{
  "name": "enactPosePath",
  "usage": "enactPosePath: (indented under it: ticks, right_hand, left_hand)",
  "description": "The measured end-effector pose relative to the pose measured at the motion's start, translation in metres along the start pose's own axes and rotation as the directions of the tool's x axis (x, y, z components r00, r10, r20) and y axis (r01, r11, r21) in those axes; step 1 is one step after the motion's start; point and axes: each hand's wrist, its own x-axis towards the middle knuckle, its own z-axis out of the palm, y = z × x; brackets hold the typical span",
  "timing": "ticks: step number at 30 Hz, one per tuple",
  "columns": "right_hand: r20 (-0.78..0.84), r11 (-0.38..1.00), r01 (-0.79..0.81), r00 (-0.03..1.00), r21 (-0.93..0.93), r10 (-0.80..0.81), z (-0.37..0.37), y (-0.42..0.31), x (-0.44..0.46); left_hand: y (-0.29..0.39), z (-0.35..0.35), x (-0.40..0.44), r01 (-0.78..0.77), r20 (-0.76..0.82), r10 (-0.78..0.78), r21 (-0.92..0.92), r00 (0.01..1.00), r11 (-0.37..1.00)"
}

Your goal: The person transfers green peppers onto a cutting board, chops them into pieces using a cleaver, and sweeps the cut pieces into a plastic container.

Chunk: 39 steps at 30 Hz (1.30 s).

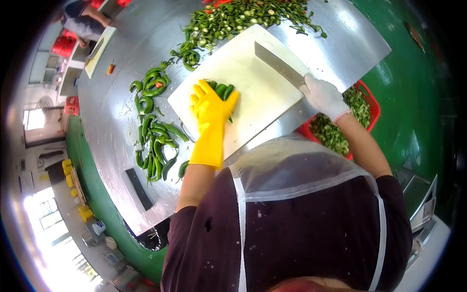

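My left hand (210, 106), in a long yellow rubber glove, lies on the white cutting board (265, 104) with its fingers spread. Several green chili peppers (221, 89) sit between its thumb and fingers, partly hidden under the glove; I cannot tell how firmly it presses on them. A white glove covers my right hand (323, 95), which is closed around the handle of a wide-bladed knife (278, 63). The blade points away to the upper left over the board's right side, apart from the peppers.
Whole green chilies (154, 131) are scattered left of the board. Cut chili pieces (233, 22) are heaped behind it on the metal table (109, 131). A red basket (374, 109) of chopped greens stands below the right edge. Another person (87, 22) is at the far left.
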Motion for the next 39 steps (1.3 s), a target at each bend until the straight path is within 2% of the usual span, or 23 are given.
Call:
enactPosePath:
  ticks: [2, 4, 7, 8, 14, 17, 18, 21, 22, 25, 26, 29, 30, 32, 33, 36, 39]
  right_hand:
    - [-0.016, 0.999, 0.013, 1.0, 0.029, -0.012, 0.005, 0.001, 0.001]
    - [-0.011, 0.999, -0.005, 1.0, 0.047, 0.006, 0.007, 0.0, -0.007]
    - [0.017, 0.995, -0.081, 0.997, 0.062, 0.08, 0.005, 0.001, -0.024]
    - [0.025, 0.991, -0.112, 0.994, 0.074, 0.11, 0.007, 0.001, -0.033]
    - [0.05, 0.949, -0.273, 0.962, 0.158, 0.268, 0.02, 0.009, -0.105]
    - [0.168, 0.88, -0.442, 0.894, 0.173, 0.416, 0.012, -0.003, -0.134]
    - [0.136, 0.867, -0.465, 0.885, 0.182, 0.446, 0.02, -0.001, -0.14]
    - [0.149, 0.803, -0.48, 0.876, 0.353, 0.458, 0.025, 0.011, -0.15]
    - [0.212, 0.703, -0.53, 0.844, 0.475, 0.493, 0.02, 0.01, -0.152]
    - [0.155, 0.523, -0.466, 0.834, 0.714, 0.53, 0.027, 0.004, -0.167]
    - [0.178, 0.419, -0.457, 0.814, 0.785, 0.553, 0.033, 0.002, -0.172]
    - [0.248, 0.102, -0.372, 0.774, 0.922, 0.582, 0.056, -0.007, -0.185]
    - [0.264, 0.013, -0.331, 0.775, 0.944, 0.574, 0.065, -0.011, -0.187]
    - [0.277, -0.173, -0.218, 0.803, 0.96, 0.528, 0.091, -0.016, -0.191]
    - [0.28, -0.212, -0.195, 0.803, 0.957, 0.526, 0.102, -0.018, -0.19]
    - [0.291, -0.331, -0.124, 0.801, 0.936, 0.524, 0.124, -0.03, -0.184]
    - [0.306, -0.429, -0.083, 0.82, 0.899, 0.483, 0.136, -0.037, -0.182]
  left_hand:
    - [0.005, 0.032, -0.002, -0.194, -0.076, 0.192, -0.016, 0.978, 0.981]
    - [0.02, 0.042, -0.004, -0.415, -0.139, 0.405, -0.059, 0.904, 0.908]
    - [0.048, 0.036, -0.008, -0.603, -0.09, 0.596, -0.079, 0.798, 0.794]
    - [0.054, 0.039, -0.009, -0.65, -0.133, 0.638, -0.09, 0.759, 0.754]
    - [0.068, 0.04, -0.035, -0.791, -0.096, 0.788, -0.169, 0.608, 0.589]
    - [0.076, 0.039, -0.043, -0.84, -0.074, 0.85, -0.216, 0.522, 0.498]
    - [0.078, 0.04, -0.041, -0.852, -0.062, 0.866, -0.23, 0.496, 0.471]
    - [0.088, 0.049, -0.029, -0.883, -0.068, 0.893, -0.204, 0.444, 0.423]
    - [0.092, 0.048, -0.026, -0.878, -0.055, 0.893, -0.221, 0.446, 0.425]
    - [0.1, 0.032, -0.026, -0.883, -0.028, 0.899, -0.202, 0.438, 0.424]
    - [0.101, 0.026, -0.033, -0.851, -0.054, 0.874, -0.265, 0.482, 0.453]
    - [0.089, 0.03, -0.031, -0.858, -0.074, 0.88, -0.273, 0.47, 0.435]
    - [0.087, 0.036, -0.032, -0.839, -0.132, 0.87, -0.367, 0.474, 0.402]
    - [0.085, 0.041, -0.033, -0.856, -0.167, 0.881, -0.371, 0.443, 0.36]
    - [0.087, 0.042, -0.035, -0.865, -0.188, 0.885, -0.372, 0.426, 0.337]
    - [0.094, 0.038, -0.042, -0.828, -0.187, 0.86, -0.425, 0.475, 0.365]
    - [0.093, 0.041, -0.043, -0.747, -0.208, 0.777, -0.5, 0.594, 0.438]
